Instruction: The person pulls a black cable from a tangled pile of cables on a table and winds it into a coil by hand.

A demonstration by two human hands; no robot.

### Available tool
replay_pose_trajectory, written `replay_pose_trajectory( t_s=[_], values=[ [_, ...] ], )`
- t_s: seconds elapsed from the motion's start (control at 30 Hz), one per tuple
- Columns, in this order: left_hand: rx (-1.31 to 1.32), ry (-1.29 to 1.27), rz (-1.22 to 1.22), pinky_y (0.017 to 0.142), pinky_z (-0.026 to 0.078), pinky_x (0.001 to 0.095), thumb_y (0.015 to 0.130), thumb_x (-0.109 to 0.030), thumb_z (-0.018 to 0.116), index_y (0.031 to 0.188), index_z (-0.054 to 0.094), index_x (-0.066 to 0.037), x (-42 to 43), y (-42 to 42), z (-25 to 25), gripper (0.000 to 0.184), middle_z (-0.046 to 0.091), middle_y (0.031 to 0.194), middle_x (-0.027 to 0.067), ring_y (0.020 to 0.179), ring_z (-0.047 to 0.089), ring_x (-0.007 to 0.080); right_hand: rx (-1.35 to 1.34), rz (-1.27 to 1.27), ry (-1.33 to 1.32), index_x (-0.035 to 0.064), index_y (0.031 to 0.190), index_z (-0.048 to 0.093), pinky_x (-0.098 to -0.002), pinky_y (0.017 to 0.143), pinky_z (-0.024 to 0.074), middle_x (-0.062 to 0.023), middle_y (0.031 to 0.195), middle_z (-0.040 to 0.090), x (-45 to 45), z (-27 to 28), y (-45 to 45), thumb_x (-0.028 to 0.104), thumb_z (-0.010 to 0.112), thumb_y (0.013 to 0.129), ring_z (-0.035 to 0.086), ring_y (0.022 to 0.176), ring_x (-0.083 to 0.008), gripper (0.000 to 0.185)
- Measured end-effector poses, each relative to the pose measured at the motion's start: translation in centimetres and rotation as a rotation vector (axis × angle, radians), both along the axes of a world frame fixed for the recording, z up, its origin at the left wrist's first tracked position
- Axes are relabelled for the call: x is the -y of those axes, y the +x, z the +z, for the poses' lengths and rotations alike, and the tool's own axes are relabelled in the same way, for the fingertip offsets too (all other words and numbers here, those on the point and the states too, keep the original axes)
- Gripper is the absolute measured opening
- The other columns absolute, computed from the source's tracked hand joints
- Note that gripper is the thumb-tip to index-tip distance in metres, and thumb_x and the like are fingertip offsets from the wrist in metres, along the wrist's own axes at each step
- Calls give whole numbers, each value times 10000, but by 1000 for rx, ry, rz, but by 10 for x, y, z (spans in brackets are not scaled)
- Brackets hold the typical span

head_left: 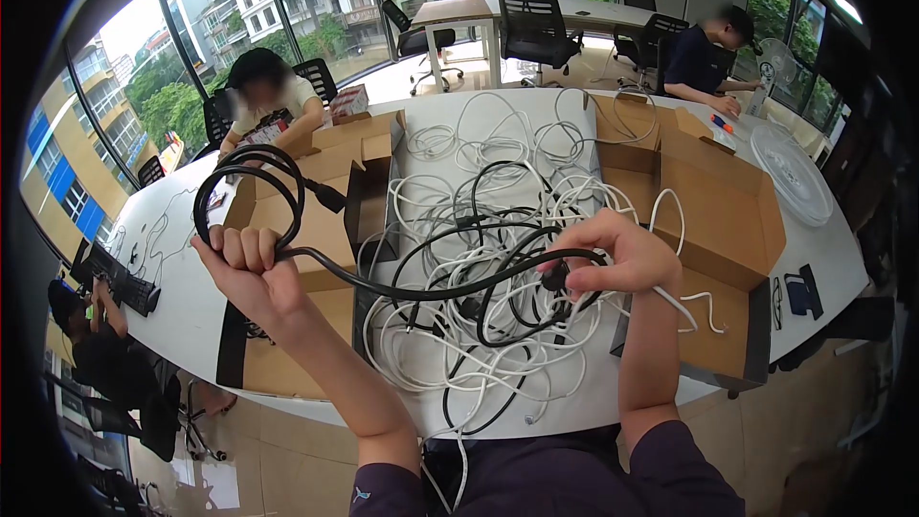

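My left hand (pixel 251 273) is closed around a thick black power cable (pixel 421 293), wound into a loose coil above the fist. One plug (pixel 326 195) of this cable sticks out to the right of the coil. From there the cable sags across to my right hand (pixel 627 254), whose thumb and fingers are curled on it. A dark connector (pixel 554 276) shows by the right fingertips; whether it belongs to this cable I cannot tell. Beneath both hands spreads a tangled pile of white, grey and black cables (pixel 450 378).
Open cardboard boxes flank the pile, one box (pixel 297 345) left and another box (pixel 718 215) right. A clear plastic lid (pixel 790 172) and a dark case (pixel 804 292) lie at right. Co-workers sit at the far left, far right and left edge. A keyboard (pixel 134 287) lies left.
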State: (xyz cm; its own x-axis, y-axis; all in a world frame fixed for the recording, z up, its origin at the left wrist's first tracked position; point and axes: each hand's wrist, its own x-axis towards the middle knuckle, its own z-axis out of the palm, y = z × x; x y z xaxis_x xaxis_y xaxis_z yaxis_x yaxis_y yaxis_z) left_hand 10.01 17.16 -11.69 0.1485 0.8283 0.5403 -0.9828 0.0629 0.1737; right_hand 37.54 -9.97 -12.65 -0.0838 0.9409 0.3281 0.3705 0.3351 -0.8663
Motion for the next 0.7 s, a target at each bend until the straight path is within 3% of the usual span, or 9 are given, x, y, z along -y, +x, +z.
replay_pose_trajectory(
  t_s=[0.03,0.13,0.27,0.3,0.4,0.43,0.53,0.63,0.7],
  values=[
    [-5,-6,9,395,162,222,1039,-351,381,772,380,-119,1,2,0,354,173,507,-59,429,99,68,-66,21,-50,-44,905,711,-253,547,422,-61,660,656,5,3,0,185,730,743,569,553,-115,282],
    [-18,-53,40,396,163,224,1039,-348,384,779,385,-116,0,8,-1,349,176,513,-56,436,102,72,75,328,224,1,949,704,-277,588,429,-30,672,650,-4,-2,16,163,725,779,557,626,-134,235],
    [-83,-119,150,405,141,234,1029,-371,408,796,391,-112,11,20,4,349,173,518,-50,443,104,73,-280,570,300,-59,916,668,-323,611,437,-101,752,669,-4,-7,11,163,752,756,589,649,-200,286],
    [-91,-125,162,410,131,237,1022,-388,423,801,392,-112,10,21,3,355,171,523,-51,445,106,72,-343,780,333,-117,1070,576,-338,654,463,-169,799,671,-8,-12,14,140,756,763,625,678,-233,439],
    [-105,-177,203,412,129,239,1020,-396,425,808,394,-112,17,26,7,356,165,527,-52,446,109,70,-450,921,435,-161,1248,406,-382,706,496,-202,810,671,1,-14,11,111,740,784,659,709,-264,633],
    [-113,-203,219,414,126,238,1018,-403,426,815,397,-111,19,27,9,357,157,530,-54,446,111,68,-437,1015,461,-203,1333,244,-413,743,518,-211,809,672,0,-13,15,78,719,794,675,731,-287,771],
    [-104,-165,147,413,123,234,1015,-415,423,805,393,-129,18,28,7,356,166,523,-66,436,118,60,-644,1169,446,39,1484,-159,-331,518,526,-255,971,657,4,-10,12,55,686,813,675,696,-254,1079],
    [-109,-148,108,413,134,232,1014,-437,407,796,407,-133,22,34,4,374,170,523,-72,432,120,56,-875,913,554,159,1459,-268,-312,438,506,-235,1203,581,22,17,-25,41,644,823,661,650,-220,1119],
    [-102,-151,68,412,143,230,1016,-435,399,799,417,-130,23,39,3,374,170,525,-73,430,124,55,-1080,859,636,150,1456,-274,-315,432,502,-196,1295,523,25,22,-29,34,623,822,650,636,-205,1105]
  ],
)
